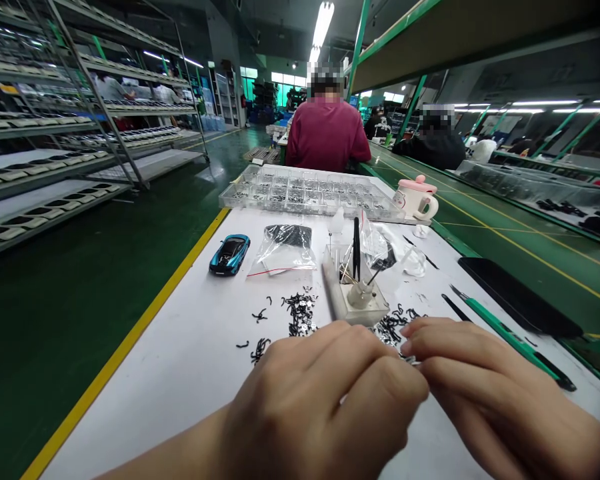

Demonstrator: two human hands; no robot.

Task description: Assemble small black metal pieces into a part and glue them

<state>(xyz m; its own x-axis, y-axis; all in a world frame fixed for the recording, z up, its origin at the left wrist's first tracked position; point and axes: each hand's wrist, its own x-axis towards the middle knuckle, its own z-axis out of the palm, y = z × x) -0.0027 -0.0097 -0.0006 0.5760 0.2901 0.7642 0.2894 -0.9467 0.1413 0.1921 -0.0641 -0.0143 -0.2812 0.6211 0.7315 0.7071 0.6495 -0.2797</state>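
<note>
Left hand (325, 400): fingers curled inward; whether its grip is clamped on anything cannot be told. Right hand (510, 393): fingers bent, tips against the left hand; a small silvery piece (411, 360) shows between the hands, hold on it unclear. Just beyond, small black curved pieces (300, 313) lie loose in heaps on the white-topped desk (180, 347). Behind the heaps stands a clear plastic box (336, 297) containing a slender black tool (357, 247). Farther left: a blue-and-black model car (231, 255). Far end: a clear compartmented plastic tray (230, 200), beside a pink-lidded white mug (411, 202).
</note>
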